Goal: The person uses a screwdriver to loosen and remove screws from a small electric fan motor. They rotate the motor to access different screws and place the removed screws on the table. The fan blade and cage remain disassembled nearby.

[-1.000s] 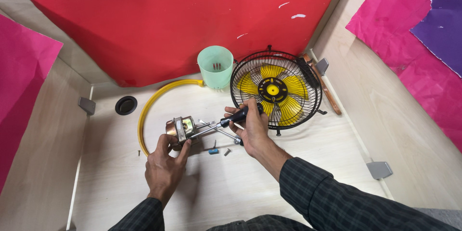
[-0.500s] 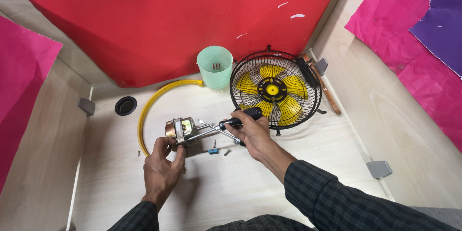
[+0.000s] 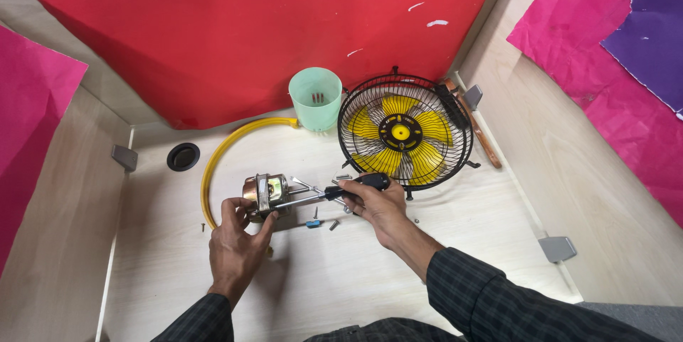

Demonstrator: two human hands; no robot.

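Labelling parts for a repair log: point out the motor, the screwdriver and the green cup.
motor [image 3: 265, 191], head view, on its metal housing.
screwdriver [image 3: 370, 181], head view, on its black handle.
green cup [image 3: 315, 100], head view, on its outer wall.

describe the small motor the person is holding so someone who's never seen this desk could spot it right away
Start at the black-caged fan with yellow blades at the back of the pale desk. Left of it, the left hand grips the motor, where the screwdriver in the right hand points. It is the only copper-and-silver metal piece there.
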